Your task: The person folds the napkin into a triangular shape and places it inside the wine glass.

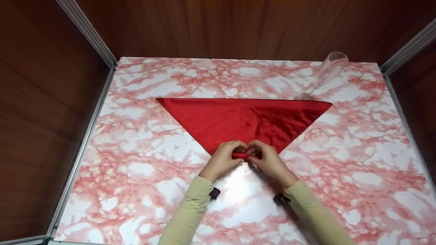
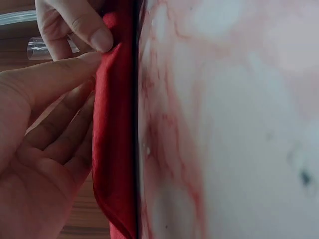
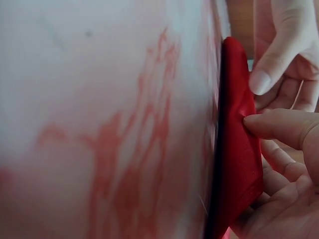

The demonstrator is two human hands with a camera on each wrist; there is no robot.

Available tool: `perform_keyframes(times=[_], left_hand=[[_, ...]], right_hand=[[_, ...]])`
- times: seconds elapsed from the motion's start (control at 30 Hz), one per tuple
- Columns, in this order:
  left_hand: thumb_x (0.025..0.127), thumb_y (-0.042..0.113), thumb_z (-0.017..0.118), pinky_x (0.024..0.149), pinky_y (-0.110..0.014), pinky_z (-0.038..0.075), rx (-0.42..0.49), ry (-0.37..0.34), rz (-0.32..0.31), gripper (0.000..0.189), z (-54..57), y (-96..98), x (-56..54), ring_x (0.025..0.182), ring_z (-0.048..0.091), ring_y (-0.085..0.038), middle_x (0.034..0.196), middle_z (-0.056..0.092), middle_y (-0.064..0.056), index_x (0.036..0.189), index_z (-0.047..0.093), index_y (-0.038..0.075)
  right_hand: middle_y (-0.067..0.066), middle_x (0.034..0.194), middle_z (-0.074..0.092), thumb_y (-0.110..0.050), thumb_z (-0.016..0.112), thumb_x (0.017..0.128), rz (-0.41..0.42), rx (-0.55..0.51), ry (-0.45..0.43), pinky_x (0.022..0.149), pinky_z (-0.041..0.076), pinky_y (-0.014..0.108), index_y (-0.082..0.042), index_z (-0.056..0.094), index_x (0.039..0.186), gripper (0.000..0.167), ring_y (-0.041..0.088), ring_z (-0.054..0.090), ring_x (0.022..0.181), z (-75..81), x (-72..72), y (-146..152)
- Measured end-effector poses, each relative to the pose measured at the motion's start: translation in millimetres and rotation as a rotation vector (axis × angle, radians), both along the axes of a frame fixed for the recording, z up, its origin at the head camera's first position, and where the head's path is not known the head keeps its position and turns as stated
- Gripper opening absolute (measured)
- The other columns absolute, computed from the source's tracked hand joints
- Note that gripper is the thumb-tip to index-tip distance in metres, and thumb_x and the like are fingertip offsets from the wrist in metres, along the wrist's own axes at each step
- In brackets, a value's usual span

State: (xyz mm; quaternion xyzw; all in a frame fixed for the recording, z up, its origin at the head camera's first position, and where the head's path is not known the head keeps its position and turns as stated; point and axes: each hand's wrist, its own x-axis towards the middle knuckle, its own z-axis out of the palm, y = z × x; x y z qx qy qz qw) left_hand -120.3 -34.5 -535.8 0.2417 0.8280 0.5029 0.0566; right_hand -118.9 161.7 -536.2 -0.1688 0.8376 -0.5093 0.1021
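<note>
A shiny red cloth (image 1: pixel 218 119) with a dark edge lies on the table, its long straight side away from me and its sides narrowing toward my hands. The near end is turned up into a small fold (image 1: pixel 241 155). My left hand (image 1: pixel 223 159) pinches this fold between thumb and fingers. Close beside it, my right hand (image 1: pixel 271 162) pinches the same fold, the two thumbs nearly meeting. In the left wrist view the red fold (image 2: pixel 114 129) stands along the thumb tips. The right wrist view shows the fold (image 3: pixel 239 149) with both thumbs pressed on it; some fingertips are hidden behind.
A clear stemmed glass (image 1: pixel 330 69) stands at the back right, its foot beside the cloth's far edge. The red-and-white marbled table (image 1: pixel 136 190) is enclosed by dark wood panels (image 1: pixel 238 27) at the back and sides. Black straps (image 1: pixel 214 193) show at the wrists.
</note>
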Motion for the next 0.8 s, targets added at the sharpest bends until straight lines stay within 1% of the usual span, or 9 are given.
perform_keyframes(times=[0.1, 0.17, 0.3, 0.37, 0.47, 0.53, 0.63, 0.7, 0.8], left_hand=[[0.078, -0.007, 0.074, 0.089, -0.021, 0.046, -0.028, 0.008, -0.011, 0.034, -0.1, 1.1, -0.3, 0.101, 0.058, -0.007, 0.107, 0.065, -0.002, 0.108, 0.066, 0.006], [0.078, -0.008, 0.073, 0.088, -0.020, 0.046, -0.038, 0.008, -0.013, 0.033, -0.3, 1.6, -0.5, 0.100, 0.059, -0.007, 0.107, 0.065, -0.002, 0.108, 0.066, 0.006], [0.081, -0.005, 0.072, 0.086, -0.019, 0.047, -0.050, 0.027, -0.015, 0.029, -1.4, 2.9, -1.6, 0.098, 0.061, -0.007, 0.105, 0.066, -0.002, 0.107, 0.066, 0.005], [0.082, -0.004, 0.071, 0.085, -0.018, 0.047, -0.056, 0.036, -0.014, 0.026, -1.9, 3.4, -2.0, 0.097, 0.061, -0.008, 0.104, 0.067, -0.003, 0.107, 0.066, 0.005], [0.084, -0.003, 0.070, 0.084, -0.018, 0.047, -0.067, 0.045, -0.007, 0.024, -2.5, 3.7, -2.3, 0.096, 0.062, -0.008, 0.103, 0.067, -0.003, 0.106, 0.065, 0.005], [0.084, -0.003, 0.070, 0.085, -0.019, 0.047, -0.072, 0.047, 0.000, 0.024, -2.1, 3.9, -2.4, 0.096, 0.062, -0.009, 0.101, 0.067, -0.002, 0.106, 0.065, 0.006], [0.085, -0.003, 0.069, 0.085, -0.021, 0.047, -0.092, 0.056, 0.009, 0.023, -1.7, 3.7, -3.2, 0.097, 0.062, -0.010, 0.099, 0.067, -0.001, 0.105, 0.064, 0.008], [0.085, -0.002, 0.068, 0.086, -0.021, 0.046, -0.110, 0.060, 0.016, 0.024, -1.1, 3.4, -3.7, 0.098, 0.061, -0.011, 0.100, 0.067, -0.002, 0.107, 0.063, 0.007], [0.087, -0.003, 0.065, 0.087, -0.022, 0.047, -0.129, 0.056, 0.025, 0.025, -0.7, 3.3, -4.2, 0.098, 0.061, -0.012, 0.103, 0.067, -0.004, 0.110, 0.061, 0.006]], right_hand=[[0.006, 0.091, 0.065, 0.007, 0.065, 0.084, -0.008, -0.016, -0.031, 0.055, 0.052, 0.027, -0.007, 0.060, 0.110, 0.030, 0.019, 0.062, 0.081, 1.6, -0.4, -0.5], [0.007, 0.091, 0.066, 0.008, 0.064, 0.084, -0.012, -0.026, -0.050, 0.051, 0.051, 0.027, -0.006, 0.060, 0.110, 0.030, 0.020, 0.062, 0.081, 2.1, -0.5, -0.8], [0.007, 0.093, 0.067, 0.008, 0.065, 0.084, -0.019, -0.017, -0.026, 0.063, 0.052, 0.027, -0.006, 0.061, 0.109, 0.029, 0.019, 0.063, 0.084, 1.4, -1.2, -0.6], [0.006, 0.094, 0.067, 0.008, 0.067, 0.083, -0.023, -0.016, -0.008, 0.069, 0.053, 0.029, -0.006, 0.062, 0.109, 0.030, 0.019, 0.063, 0.086, 1.4, -0.9, -0.2], [0.007, 0.097, 0.068, 0.007, 0.070, 0.081, -0.031, -0.033, 0.045, 0.079, 0.052, 0.036, -0.005, 0.064, 0.108, 0.030, 0.020, 0.064, 0.091, 1.9, -0.2, 0.9], [0.008, 0.099, 0.068, 0.007, 0.071, 0.080, -0.039, -0.039, 0.098, 0.084, 0.051, 0.039, -0.004, 0.064, 0.108, 0.031, 0.021, 0.063, 0.094, 2.6, 0.6, 1.8], [0.009, 0.102, 0.067, 0.007, 0.072, 0.079, -0.045, -0.030, 0.186, 0.087, 0.049, 0.038, -0.003, 0.064, 0.109, 0.032, 0.019, 0.062, 0.098, 4.6, 2.4, 3.7], [0.008, 0.102, 0.066, 0.008, 0.072, 0.078, -0.041, -0.006, 0.232, 0.086, 0.050, 0.035, -0.002, 0.063, 0.110, 0.035, 0.018, 0.062, 0.098, 6.4, 4.2, 4.5], [0.008, 0.100, 0.065, 0.010, 0.070, 0.077, -0.014, 0.011, 0.254, 0.081, 0.051, 0.034, -0.002, 0.062, 0.112, 0.038, 0.018, 0.061, 0.094, 9.5, 6.6, 5.4]])
